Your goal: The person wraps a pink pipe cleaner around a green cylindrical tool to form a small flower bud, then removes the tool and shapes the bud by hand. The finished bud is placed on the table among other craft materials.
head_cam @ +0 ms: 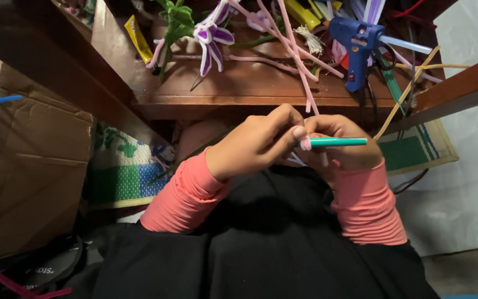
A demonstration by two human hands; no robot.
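Left hand (255, 145) pinched shut on a pink pipe cleaner (305, 143) at a green stick (338, 142), right hand (345, 145) curled closed around that stick, below a blue glue gun (356, 41).

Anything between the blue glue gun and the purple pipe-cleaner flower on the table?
Head view: pink pipe cleaners cross the wooden table between the glue gun and the purple flower, beside a white stamen bundle.

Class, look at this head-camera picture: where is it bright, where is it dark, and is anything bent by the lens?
Head view: light falls on the low wooden table and blue plastic glue gun; the black fabric lap sits in deep shadow; the table's edges bow near the corners; both hands, left hand and right hand, and the teal stick look sharp.
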